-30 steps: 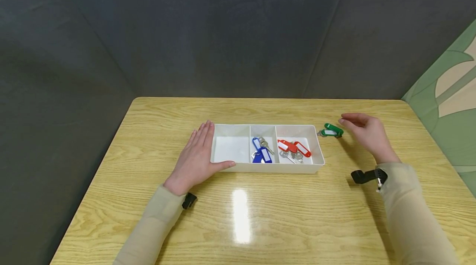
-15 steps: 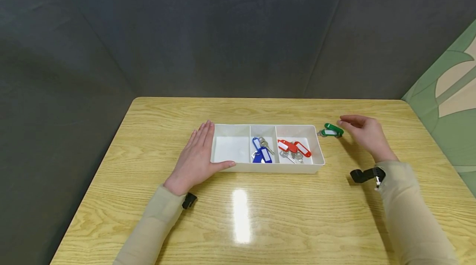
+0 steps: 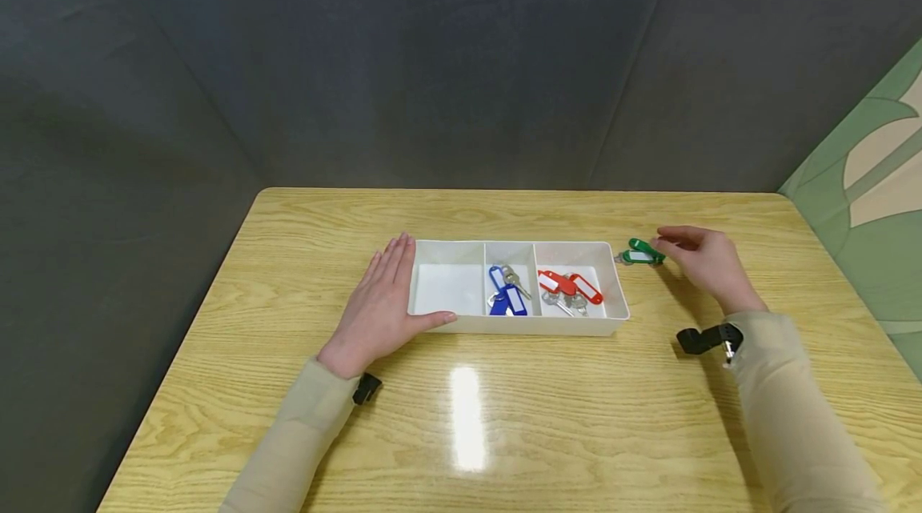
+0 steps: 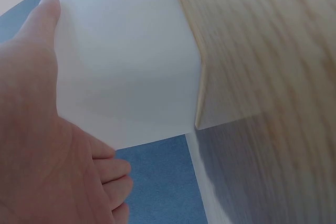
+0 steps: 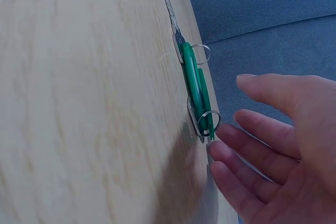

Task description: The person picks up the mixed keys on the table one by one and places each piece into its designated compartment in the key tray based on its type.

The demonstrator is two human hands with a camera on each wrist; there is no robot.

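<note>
My left hand (image 3: 378, 301) lies flat against the left end of a white three-compartment tray (image 3: 519, 325), fingers straight, thumb along the front rim. In the left wrist view the thumb and fingers lie against the tray's white wall (image 4: 126, 66). My right hand (image 3: 709, 261) hovers just right of green key tags (image 3: 639, 256), its fingers loosely bent. The right wrist view shows thumb and fingers apart, with a gap between the thumb and the green key tags (image 5: 194, 85). Those tags carry metal rings and keys, and lie on the table beside the tray's right end.
Keys with blue tags (image 3: 507, 293) lie in the middle compartment. The right compartment holds keys with red tags (image 3: 569, 286). A wooden table (image 3: 576, 417) carries everything, with a dark grey partition (image 3: 432, 65) behind its far edge. A patterned green panel (image 3: 886, 161) stands at the right.
My right hand has moved slightly left and down, closer to the green key tags. The left hand, tray and all the keys stay where they were.
</note>
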